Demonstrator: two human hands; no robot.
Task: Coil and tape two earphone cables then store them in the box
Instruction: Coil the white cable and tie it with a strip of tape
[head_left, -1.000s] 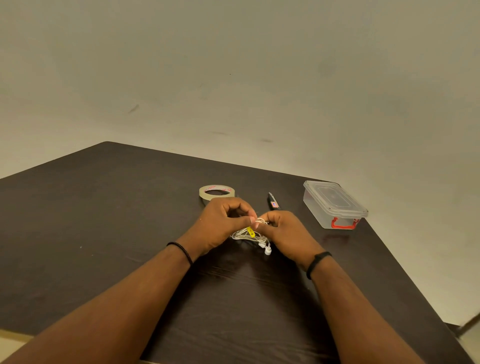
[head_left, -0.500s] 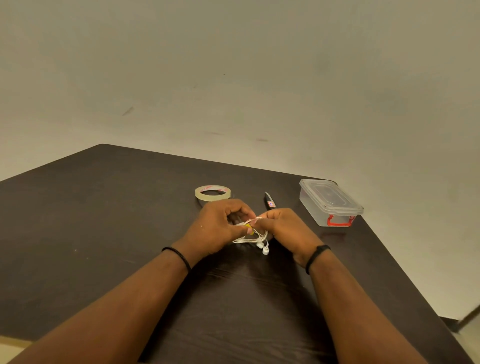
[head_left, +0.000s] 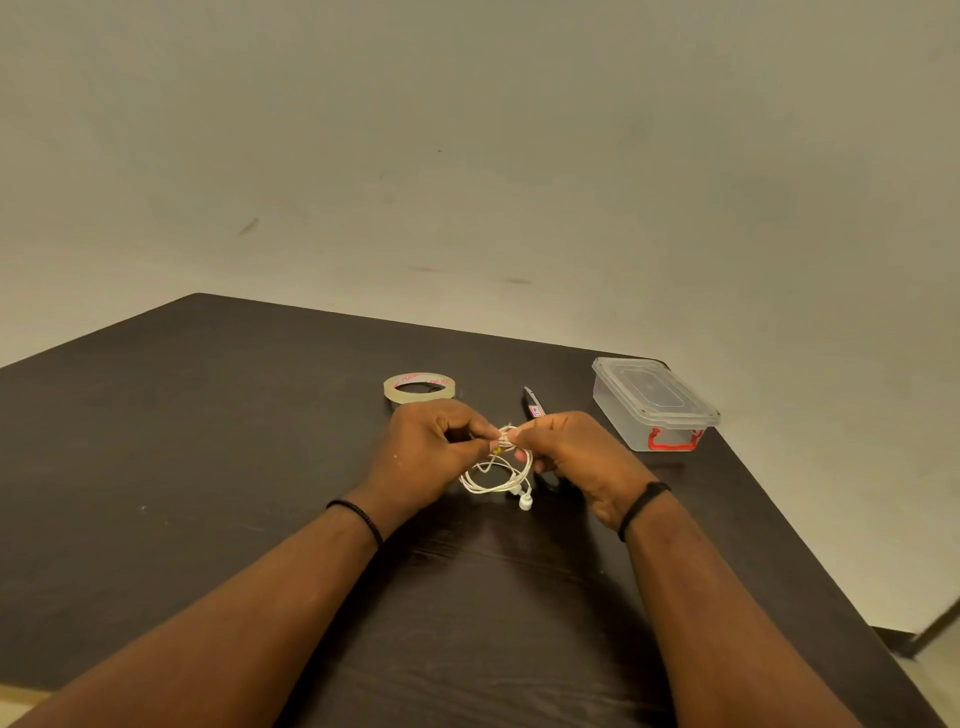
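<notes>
A white earphone cable (head_left: 496, 475) hangs in a loose coil between my hands, with a small yellow piece at its top and an earbud dangling near the table. My left hand (head_left: 434, 457) pinches the top of the coil from the left. My right hand (head_left: 576, 457) pinches the same spot from the right. A roll of clear tape (head_left: 418, 387) lies flat just beyond my left hand. The clear plastic box (head_left: 652, 402), lid on and red latch facing me, stands at the table's right corner. Only one earphone cable is visible.
A dark knife-like cutter (head_left: 532, 406) lies beyond my right hand, partly hidden by it. The dark wooden table (head_left: 208, 441) ends close behind the box and on the right. A plain wall rises behind.
The coil has been lifted slightly and hangs more open, with the earbud dangling lower. Both hands keep pinching its top.
</notes>
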